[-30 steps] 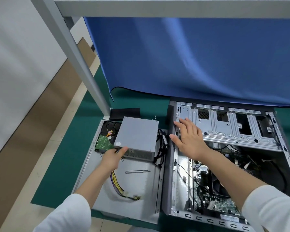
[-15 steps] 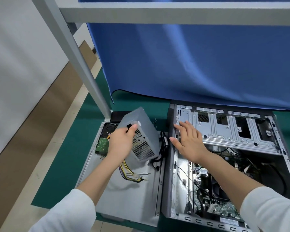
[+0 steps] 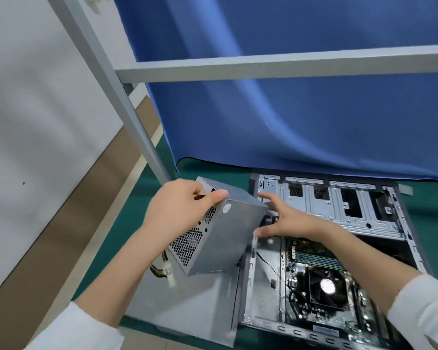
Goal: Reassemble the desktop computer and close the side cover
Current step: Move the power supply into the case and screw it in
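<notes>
The power supply (image 3: 220, 231) is gripped by the left hand (image 3: 180, 210), fingers curled over its top edge, and held tilted above the side cover (image 3: 187, 306), just beside the open case (image 3: 339, 223). The right hand (image 3: 291, 221) is spread flat, fingers touching the supply's far side.

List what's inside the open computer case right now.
Inside the computer case: motherboard with CPU fan and RAM sticks, empty drive cage. The right forearm covers part.
</notes>
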{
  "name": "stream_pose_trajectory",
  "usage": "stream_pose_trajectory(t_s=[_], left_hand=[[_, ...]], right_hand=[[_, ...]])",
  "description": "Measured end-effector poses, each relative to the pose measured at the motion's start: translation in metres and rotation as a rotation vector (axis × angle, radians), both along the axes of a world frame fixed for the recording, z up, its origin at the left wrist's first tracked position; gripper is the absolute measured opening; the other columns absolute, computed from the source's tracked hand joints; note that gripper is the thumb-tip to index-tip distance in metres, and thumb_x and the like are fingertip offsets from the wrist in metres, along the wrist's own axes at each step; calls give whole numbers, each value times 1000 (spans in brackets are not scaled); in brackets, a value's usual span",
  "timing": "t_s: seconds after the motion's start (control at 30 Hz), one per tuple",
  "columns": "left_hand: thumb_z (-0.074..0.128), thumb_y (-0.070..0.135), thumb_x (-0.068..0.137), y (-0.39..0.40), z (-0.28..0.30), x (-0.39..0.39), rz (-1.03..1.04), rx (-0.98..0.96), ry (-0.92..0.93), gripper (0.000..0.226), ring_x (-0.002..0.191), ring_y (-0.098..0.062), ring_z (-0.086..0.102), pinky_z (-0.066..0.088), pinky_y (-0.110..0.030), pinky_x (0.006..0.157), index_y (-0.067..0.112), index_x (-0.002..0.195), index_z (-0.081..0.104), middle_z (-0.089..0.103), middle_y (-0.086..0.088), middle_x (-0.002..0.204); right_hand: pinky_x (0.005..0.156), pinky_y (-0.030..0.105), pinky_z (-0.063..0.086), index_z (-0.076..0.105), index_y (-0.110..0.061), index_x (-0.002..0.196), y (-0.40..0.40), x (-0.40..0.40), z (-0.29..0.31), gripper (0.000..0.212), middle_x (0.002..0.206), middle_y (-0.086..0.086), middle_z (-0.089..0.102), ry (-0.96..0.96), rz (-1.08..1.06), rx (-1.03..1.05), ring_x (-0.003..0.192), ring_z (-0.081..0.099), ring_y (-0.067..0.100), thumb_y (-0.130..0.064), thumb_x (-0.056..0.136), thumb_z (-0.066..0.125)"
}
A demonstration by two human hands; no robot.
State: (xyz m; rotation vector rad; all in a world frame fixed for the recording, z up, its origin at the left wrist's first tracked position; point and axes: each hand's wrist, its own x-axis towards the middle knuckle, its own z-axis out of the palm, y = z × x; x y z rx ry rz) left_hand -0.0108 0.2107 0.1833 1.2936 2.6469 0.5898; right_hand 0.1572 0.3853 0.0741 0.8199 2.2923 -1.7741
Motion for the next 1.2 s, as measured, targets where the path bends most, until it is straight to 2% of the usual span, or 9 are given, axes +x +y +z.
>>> stream_pose_trajectory(t_s=[0.13,0.27,0.57,0.7,0.77,0.83,0.97,1.07,1.2], left_hand=[[51,74,73,11,35,34,-74,168,-141,70,39,-9,31,29,-22,44,6,57,52,34,7,39],[56,69,71,36,43,71,-110,294,-384,62,32,-8,25,20,-11,34,12,47,53,28,9,34],[63,70,70,86,-11,154,-238,118,-398,70,40,-9,33,27,-23,47,1,59,55,36,7,41],[51,80,69,104,-24,180,-400,-180,-80,67,39,-7,36,28,-21,44,15,52,47,38,8,39],[49,79,73,115,-35,195,-511,-312,39,62,48,-9,45,31,-22,46,20,55,44,44,9,47],[50,77,75,124,-48,212,-612,-390,146,58,58,-15,50,33,-24,52,20,62,50,49,6,56],[59,67,76,128,-65,231,-801,-372,232,48,71,-19,53,30,-28,60,19,73,59,48,7,61],[67,63,71,114,-71,206,-857,-275,183,44,101,-15,46,34,-31,82,26,94,59,54,9,95],[59,82,58,73,-80,155,-708,-301,32,92,130,-9,26,23,-34,111,40,136,35,32,12,139]], right_hand=[[85,23,51,38,-41,133,-1,42,29,91,120,-8,64,195,-67,-265,108,63,12,-27,58,89],[92,31,49,47,-27,133,3,94,31,96,124,0,63,379,-262,-501,113,60,16,-41,49,91],[86,42,55,42,-9,135,12,200,-4,84,107,4,70,256,-541,-697,95,69,21,-33,66,84],[88,28,53,47,-11,129,-2,223,-22,83,116,3,67,-212,-341,-229,95,68,16,-40,62,87],[96,25,44,27,-13,144,-7,224,-32,106,136,6,52,-309,-372,116,115,57,15,-39,61,88],[110,31,33,5,-16,152,-8,222,-34,129,151,8,31,-222,-401,222,135,36,18,-38,57,90],[112,19,18,-2,-33,150,2,216,-27,131,152,-16,10,-9,-188,256,139,15,1,-47,55,87],[109,16,24,8,-42,145,6,210,-21,120,148,-22,18,25,-114,255,134,24,-6,-50,53,85],[85,1,36,14,-49,133,5,209,-22,107,128,-24,37,-3,-114,271,111,43,-16,-40,56,87]])
